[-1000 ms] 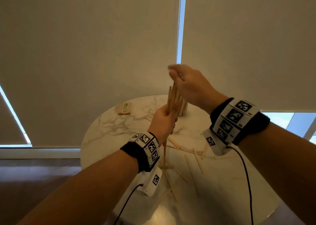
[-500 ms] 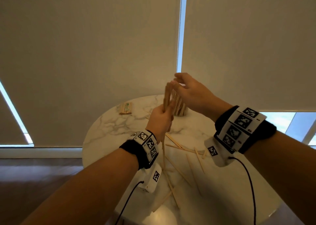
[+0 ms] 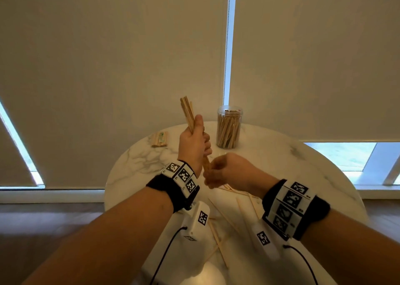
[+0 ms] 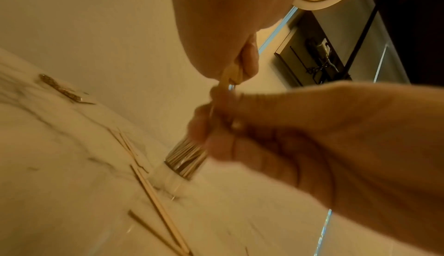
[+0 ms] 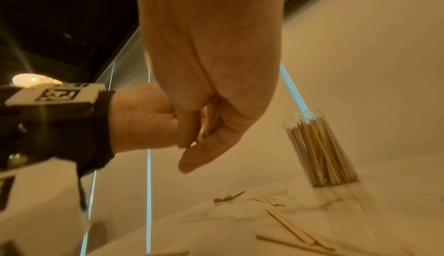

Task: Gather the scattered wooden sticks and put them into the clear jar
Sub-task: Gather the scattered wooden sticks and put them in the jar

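Observation:
My left hand [image 3: 192, 144] grips a bundle of wooden sticks [image 3: 187, 113] upright above the table, their tops fanning out over my thumb. My right hand [image 3: 223, 172] sits just below it, fingers curled round the bundle's lower ends [image 4: 230, 74]. The clear jar [image 3: 229, 131] stands behind and to the right of both hands, open-topped and packed with sticks; it also shows in the right wrist view [image 5: 319, 146]. Several loose sticks [image 3: 224, 216] lie scattered on the marble under my wrists.
The round white marble table [image 3: 281, 165] ends near my forearms, with dark wood floor beyond. A wrapped pack of sticks [image 3: 160, 139] lies at the back left. Window blinds hang close behind the table.
My right hand dropped from the top of the bundle to its lower ends. My left hand shifted left with the sticks, uncovering the jar behind.

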`<state>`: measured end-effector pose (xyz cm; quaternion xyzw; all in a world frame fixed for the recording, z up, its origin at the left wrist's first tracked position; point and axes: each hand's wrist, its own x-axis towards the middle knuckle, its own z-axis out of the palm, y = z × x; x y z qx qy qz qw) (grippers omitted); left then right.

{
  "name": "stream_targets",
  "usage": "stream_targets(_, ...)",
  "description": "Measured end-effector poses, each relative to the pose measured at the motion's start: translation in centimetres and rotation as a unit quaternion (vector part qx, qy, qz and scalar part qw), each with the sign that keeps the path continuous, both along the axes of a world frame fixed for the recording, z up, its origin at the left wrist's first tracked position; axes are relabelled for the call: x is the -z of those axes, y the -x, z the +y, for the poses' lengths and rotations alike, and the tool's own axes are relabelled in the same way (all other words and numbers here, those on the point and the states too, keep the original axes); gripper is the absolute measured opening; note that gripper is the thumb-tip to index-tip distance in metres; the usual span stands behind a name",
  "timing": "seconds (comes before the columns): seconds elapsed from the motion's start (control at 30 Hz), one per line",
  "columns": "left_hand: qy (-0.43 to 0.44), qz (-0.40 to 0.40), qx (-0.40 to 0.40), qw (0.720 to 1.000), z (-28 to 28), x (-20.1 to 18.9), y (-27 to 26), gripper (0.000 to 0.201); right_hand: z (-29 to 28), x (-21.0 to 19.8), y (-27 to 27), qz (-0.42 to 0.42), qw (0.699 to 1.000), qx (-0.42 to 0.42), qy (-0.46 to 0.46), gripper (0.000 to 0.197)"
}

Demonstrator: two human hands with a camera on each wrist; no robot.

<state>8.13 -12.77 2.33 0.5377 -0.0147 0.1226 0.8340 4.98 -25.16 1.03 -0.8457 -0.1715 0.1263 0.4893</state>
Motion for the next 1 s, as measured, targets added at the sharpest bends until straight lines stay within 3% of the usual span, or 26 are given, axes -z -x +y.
stream_targets(0.13, -0.045, 0.002, 0.009, 0.999, -0.1, 1.0, 0.3, 0.039, 0.2, -0.5, -0.4, -0.026, 0.998, 0.021, -0.055, 0.019)
stream_targets(0.23, -0.106, -0.004, 0.009, 0.994, 0.4, 1.3, 0.4, 0.041, -0.2, -0.7, -0.8, -0.058, 0.992, -0.005, 0.112, 0.038)
stream_targets(0.3, -0.169, -0.006, 0.006, 0.985, 0.8, 1.7, 0.4, 0.041, -0.8, -1.7, -1.7, -0.125, 0.976, 0.048, 0.171, 0.041)
stream_targets(0.47, -0.32, 0.005, 0.094, 0.943, 0.4, 3.0, 1.5, 0.035, -1.7, -7.0, -1.9, -0.271, 0.944, 0.187, -0.008, 0.045)
stream_targets(0.53, -0.38, -0.009, 0.117, 0.917, -0.4, 2.8, 2.2, 0.038, -1.1, -8.0, -1.6, -0.273, 0.95, 0.139, 0.059, 0.047)
stream_targets(0.6, -0.433, -0.02, 0.108, 0.895, -1.2, 1.9, 2.6, 0.04, -0.3, -7.5, -1.4, -0.212, 0.955, 0.056, 0.199, 0.051)
stream_targets(0.63, -0.457, -0.021, 0.107, 0.883, -1.4, 1.6, 2.6, 0.04, -0.2, -7.0, -1.4, -0.203, 0.939, 0.035, 0.276, 0.049)
stream_targets(0.7, -0.501, -0.023, 0.119, 0.857, -1.3, 1.3, 2.3, 0.04, -0.5, -6.2, -1.6, -0.26, 0.877, 0.035, 0.402, 0.041)
stream_targets(0.77, -0.543, -0.033, 0.122, 0.83, -1.0, 1.2, 2.1, 0.041, -0.9, -5.9, -1.7, -0.312, 0.831, 0.035, 0.459, 0.037)
stream_targets(0.83, -0.57, -0.037, 0.125, 0.811, -0.7, 1.3, 1.8, 0.034, -0.8, -5.6, -1.5, -0.331, 0.812, 0.015, 0.481, 0.035)
stream_targets(0.9, -0.556, -0.033, 0.13, 0.82, -0.7, 1.3, 1.6, 0.029, -0.7, -4.9, -1.9, -0.354, 0.797, -0.01, 0.489, 0.03)
stream_targets(1.0, -0.511, -0.004, 0.154, 0.845, -0.6, 1.4, 1.6, 0.033, -1.3, -4.3, -2.6, -0.358, 0.801, 0.028, 0.479, 0.028)
